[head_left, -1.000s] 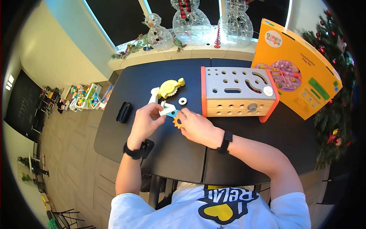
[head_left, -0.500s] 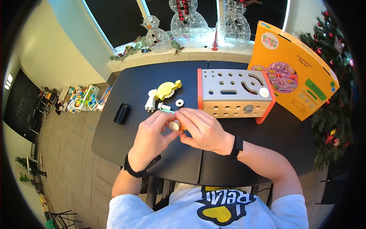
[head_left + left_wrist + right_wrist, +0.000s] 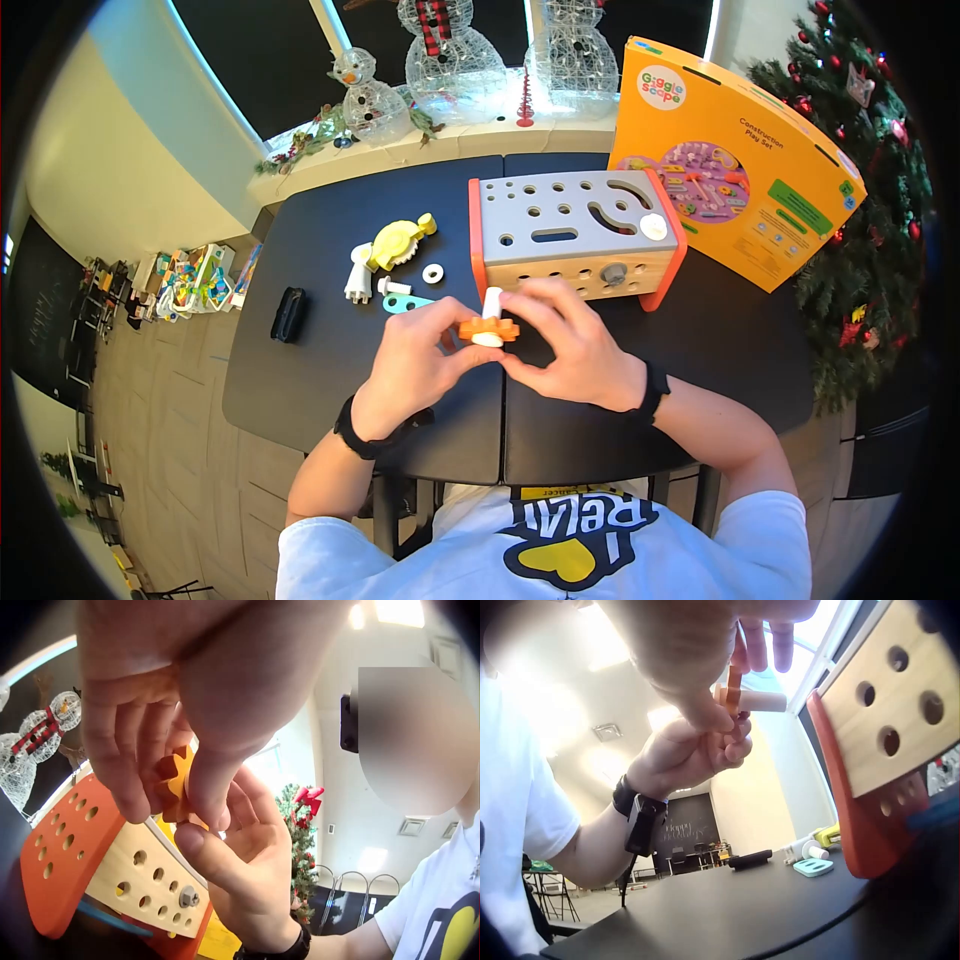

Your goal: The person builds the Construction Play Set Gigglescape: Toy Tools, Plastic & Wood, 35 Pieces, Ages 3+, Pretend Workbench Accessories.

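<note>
Both hands meet over the table in front of the toy box, at an orange gear (image 3: 470, 330) with a white bolt (image 3: 493, 302) through it. The bolt's shaft points upward in the head view, its round head under the gear. My left hand (image 3: 418, 348) pinches the gear from the left with thumb and fingers. From the other side, my right hand (image 3: 575, 345) grips the same pair between thumb and fingers. Just left of the hands lie a teal strip (image 3: 403, 302) with holes, another white bolt (image 3: 397, 288) and a white ring (image 3: 433, 273).
The toy box (image 3: 565, 245), with grey top and red ends, stands beyond the right hand. Behind it leans an orange package (image 3: 740, 170). A yellow toothed piece (image 3: 397, 243), a white pronged piece (image 3: 359, 282) and a black case (image 3: 288, 314) lie at left.
Both hands came together and moved right, bringing the gear and bolt along. The bolt now points upward through the gear. The teal strip, earlier by the fingers, shows on the table.
</note>
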### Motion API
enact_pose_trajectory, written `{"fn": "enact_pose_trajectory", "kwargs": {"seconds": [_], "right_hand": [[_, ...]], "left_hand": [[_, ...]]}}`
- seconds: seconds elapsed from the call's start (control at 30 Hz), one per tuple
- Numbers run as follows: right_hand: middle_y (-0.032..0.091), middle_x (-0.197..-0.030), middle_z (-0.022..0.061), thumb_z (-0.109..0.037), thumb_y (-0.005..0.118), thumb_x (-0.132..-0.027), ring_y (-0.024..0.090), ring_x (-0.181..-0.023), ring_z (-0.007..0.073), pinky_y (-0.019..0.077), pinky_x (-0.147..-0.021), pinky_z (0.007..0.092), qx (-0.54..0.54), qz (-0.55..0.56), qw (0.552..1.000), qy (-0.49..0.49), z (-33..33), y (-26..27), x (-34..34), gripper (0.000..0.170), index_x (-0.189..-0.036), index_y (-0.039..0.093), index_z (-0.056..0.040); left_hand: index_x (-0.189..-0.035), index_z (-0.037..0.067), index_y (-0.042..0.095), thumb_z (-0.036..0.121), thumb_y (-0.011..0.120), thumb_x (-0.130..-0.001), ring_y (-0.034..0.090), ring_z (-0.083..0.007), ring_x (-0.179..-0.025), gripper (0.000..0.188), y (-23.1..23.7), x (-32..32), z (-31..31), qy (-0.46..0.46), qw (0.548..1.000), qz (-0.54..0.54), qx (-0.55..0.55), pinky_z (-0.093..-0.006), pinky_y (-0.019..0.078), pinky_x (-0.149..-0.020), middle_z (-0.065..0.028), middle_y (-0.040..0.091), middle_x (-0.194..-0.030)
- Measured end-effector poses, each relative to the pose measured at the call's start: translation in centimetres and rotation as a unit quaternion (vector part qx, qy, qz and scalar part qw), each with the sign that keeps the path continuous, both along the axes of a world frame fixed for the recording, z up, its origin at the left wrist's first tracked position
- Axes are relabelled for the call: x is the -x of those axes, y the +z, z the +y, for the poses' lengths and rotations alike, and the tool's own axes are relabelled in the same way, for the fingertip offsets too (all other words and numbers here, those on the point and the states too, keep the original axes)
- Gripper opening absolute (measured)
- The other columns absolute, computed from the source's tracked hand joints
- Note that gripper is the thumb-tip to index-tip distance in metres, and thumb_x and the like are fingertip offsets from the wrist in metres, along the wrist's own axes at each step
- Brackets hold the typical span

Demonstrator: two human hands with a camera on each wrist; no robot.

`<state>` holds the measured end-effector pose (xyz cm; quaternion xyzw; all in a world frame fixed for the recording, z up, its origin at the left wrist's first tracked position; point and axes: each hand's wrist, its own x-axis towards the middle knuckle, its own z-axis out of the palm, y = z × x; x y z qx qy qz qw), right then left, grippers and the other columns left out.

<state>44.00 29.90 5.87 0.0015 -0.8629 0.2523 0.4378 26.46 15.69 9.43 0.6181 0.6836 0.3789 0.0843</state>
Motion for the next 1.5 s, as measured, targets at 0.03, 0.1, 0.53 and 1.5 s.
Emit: {"fn": "enact_pose_trajectory", "kwargs": {"seconds": [0.03,0.1,0.53,1.5], "right_hand": [[0.058,-0.124,0.0163,-0.009,0.086,-0.074,0.066,-0.104,0.0330,0.0575,-0.088,0.0399,0.066,-0.036,0.997,0.016,0.2,-0.2,-0.7,0.064,-0.133,0.061,-0.0047],[0.063,-0.117,0.0161,-0.009,0.084,-0.078,0.069,-0.100,0.0307,0.0578,-0.086,0.0378,0.127,-0.093,0.986,0.053,1.3,0.2,-2.0,0.061,-0.133,0.061,-0.0037],[0.076,-0.107,0.0164,-0.007,0.074,-0.095,0.078,-0.088,0.0271,0.0610,-0.079,0.0346,0.202,-0.089,0.974,0.046,4.1,-3.0,-3.8,0.032,-0.125,0.067,0.0002],[0.074,-0.091,0.0193,0.004,0.058,-0.100,0.075,-0.078,0.0295,0.0566,-0.072,0.0367,0.304,-0.154,0.940,0.035,5.0,-1.2,-2.6,0.025,-0.124,0.054,-0.0008]], "left_hand": [[-0.096,0.003,0.069,0.023,0.096,-0.073,0.070,-0.0164,-0.069,0.041,-0.1,-0.4,0.5,-0.011,0.999,0.029,-0.011,-0.0298,0.0554,-0.062,-0.0074,0.073,-0.083],[-0.093,0.006,0.068,0.020,0.095,-0.072,0.067,-0.0215,-0.067,0.037,-0.3,-1.0,1.6,-0.040,0.994,0.081,-0.055,-0.0329,0.0521,-0.059,-0.0076,0.069,-0.080],[-0.124,0.007,0.061,0.016,0.095,-0.065,0.063,-0.0349,-0.109,0.069,1.3,-2.7,6.3,-0.089,0.975,0.187,-0.078,-0.0428,0.0547,-0.092,-0.0131,0.064,-0.119],[-0.106,-0.004,0.067,0.043,0.094,-0.061,0.061,-0.0339,-0.096,0.070,3.8,-2.3,12.4,-0.110,0.923,0.341,0.140,-0.0425,0.0448,-0.087,-0.0175,0.068,-0.085]]}}
